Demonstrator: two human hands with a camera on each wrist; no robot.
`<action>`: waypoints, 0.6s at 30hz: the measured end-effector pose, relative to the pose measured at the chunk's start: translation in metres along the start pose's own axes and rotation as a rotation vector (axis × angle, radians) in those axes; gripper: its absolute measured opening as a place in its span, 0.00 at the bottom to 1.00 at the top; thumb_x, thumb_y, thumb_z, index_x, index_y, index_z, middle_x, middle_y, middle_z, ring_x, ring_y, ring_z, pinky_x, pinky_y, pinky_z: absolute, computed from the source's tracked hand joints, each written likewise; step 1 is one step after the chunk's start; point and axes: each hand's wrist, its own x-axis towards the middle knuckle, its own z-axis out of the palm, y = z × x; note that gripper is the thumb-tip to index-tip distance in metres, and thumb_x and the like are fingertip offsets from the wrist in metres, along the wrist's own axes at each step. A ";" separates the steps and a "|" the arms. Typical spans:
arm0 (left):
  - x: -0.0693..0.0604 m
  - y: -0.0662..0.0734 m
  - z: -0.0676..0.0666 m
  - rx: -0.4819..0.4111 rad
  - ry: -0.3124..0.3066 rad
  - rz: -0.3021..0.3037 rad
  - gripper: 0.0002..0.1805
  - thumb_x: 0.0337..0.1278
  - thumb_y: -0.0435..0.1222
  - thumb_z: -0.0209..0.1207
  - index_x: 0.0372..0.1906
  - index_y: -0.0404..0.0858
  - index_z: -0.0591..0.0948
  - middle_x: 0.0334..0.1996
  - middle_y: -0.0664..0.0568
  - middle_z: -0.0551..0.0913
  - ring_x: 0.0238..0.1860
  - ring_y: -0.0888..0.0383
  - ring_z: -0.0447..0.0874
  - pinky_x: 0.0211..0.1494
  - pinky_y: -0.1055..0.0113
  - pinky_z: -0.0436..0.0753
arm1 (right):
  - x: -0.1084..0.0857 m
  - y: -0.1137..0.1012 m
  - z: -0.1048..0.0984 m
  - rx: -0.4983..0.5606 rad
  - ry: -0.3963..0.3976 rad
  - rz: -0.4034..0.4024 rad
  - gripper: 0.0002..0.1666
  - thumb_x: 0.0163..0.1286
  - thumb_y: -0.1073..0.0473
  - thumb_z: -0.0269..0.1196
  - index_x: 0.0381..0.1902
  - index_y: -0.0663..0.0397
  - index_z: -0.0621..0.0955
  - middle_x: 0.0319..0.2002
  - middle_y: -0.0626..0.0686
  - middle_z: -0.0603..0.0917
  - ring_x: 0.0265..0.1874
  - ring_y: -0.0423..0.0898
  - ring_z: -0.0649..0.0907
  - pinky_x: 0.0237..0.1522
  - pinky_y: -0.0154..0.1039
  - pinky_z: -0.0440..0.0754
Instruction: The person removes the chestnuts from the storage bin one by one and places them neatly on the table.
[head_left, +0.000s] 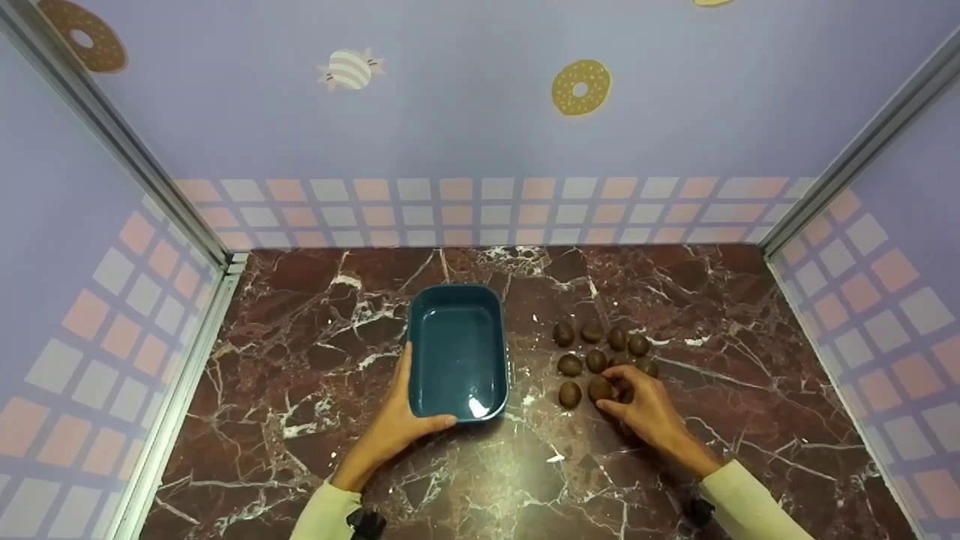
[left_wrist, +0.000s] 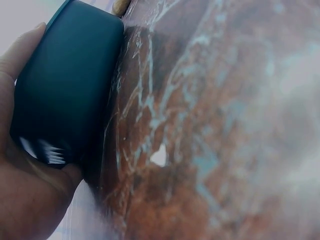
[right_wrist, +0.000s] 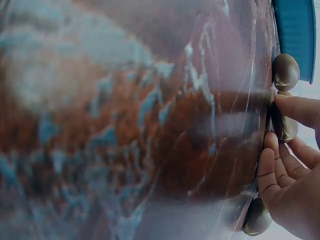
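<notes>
A dark teal rectangular baking dish (head_left: 459,300) stands on the marble-patterned table with nothing inside. My left hand (head_left: 401,412) rests around its near left corner, fingers straight along the left side and thumb on the front edge. In the left wrist view the same hand (left_wrist: 30,190) lies against the dish (left_wrist: 70,75). To the right of the dish, my right hand (head_left: 641,405) pinches a brown oval kiwi (head_left: 600,388) between thumb and fingers, at table level. The right wrist view shows this kiwi (right_wrist: 286,122) between the fingertips, another kiwi (right_wrist: 286,71) just beyond.
Several more kiwis (head_left: 570,365) lie grouped in loose rows around the right hand, some partly hidden by it. Purple walls with a checked border enclose the table (head_left: 300,465) at the back, the left (head_left: 90,315) and the right (head_left: 885,300).
</notes>
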 end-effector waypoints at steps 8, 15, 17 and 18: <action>-0.001 -0.003 0.000 0.014 0.000 0.000 0.83 0.45 0.45 0.88 0.92 0.48 0.35 0.91 0.40 0.31 0.89 0.37 0.30 0.85 0.29 0.41 | -0.001 0.003 0.003 -0.032 0.021 -0.089 0.26 0.52 0.73 0.85 0.50 0.61 0.89 0.41 0.52 0.89 0.32 0.47 0.85 0.35 0.37 0.83; 0.001 -0.002 -0.004 0.050 0.023 0.054 0.90 0.39 0.50 0.90 0.91 0.42 0.29 0.91 0.38 0.33 0.89 0.35 0.36 0.86 0.32 0.44 | -0.002 0.003 -0.004 -0.041 0.047 -0.078 0.26 0.53 0.71 0.85 0.51 0.60 0.90 0.44 0.54 0.90 0.35 0.49 0.85 0.40 0.39 0.84; 0.000 -0.002 -0.007 0.097 0.036 0.084 0.90 0.40 0.55 0.88 0.91 0.43 0.29 0.90 0.37 0.33 0.89 0.34 0.39 0.85 0.31 0.47 | -0.001 0.003 -0.009 -0.041 0.070 -0.076 0.26 0.54 0.70 0.85 0.51 0.61 0.90 0.45 0.55 0.90 0.36 0.51 0.86 0.42 0.40 0.84; 0.000 -0.002 -0.008 0.124 0.042 0.096 0.88 0.42 0.56 0.87 0.91 0.43 0.30 0.90 0.36 0.34 0.89 0.33 0.40 0.85 0.30 0.48 | -0.001 0.004 -0.011 -0.040 0.086 -0.078 0.25 0.55 0.71 0.85 0.51 0.62 0.90 0.44 0.55 0.91 0.36 0.52 0.87 0.42 0.40 0.85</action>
